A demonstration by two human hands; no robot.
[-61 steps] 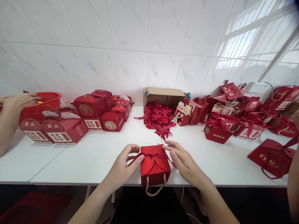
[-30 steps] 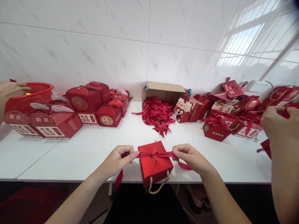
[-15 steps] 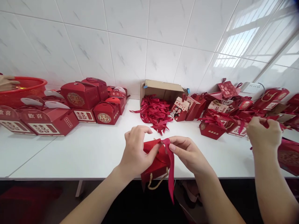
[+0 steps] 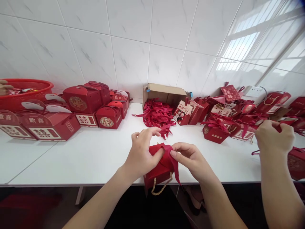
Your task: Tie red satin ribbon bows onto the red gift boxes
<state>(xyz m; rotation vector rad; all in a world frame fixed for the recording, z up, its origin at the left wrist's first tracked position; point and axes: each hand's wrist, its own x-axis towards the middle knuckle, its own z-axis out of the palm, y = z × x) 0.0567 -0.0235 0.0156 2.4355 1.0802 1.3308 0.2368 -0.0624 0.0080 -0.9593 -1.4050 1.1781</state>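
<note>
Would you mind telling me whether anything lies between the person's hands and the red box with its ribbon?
Nothing visible does. The left hand and right hand both pinch the red ribbon on top of the small red box at the front edge of the white table; the ribbon pile lies farther back.

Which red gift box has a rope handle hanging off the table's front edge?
The small red box between the left hand and right hand, which pinch its ribbon; other boxes sit farther back.
</note>
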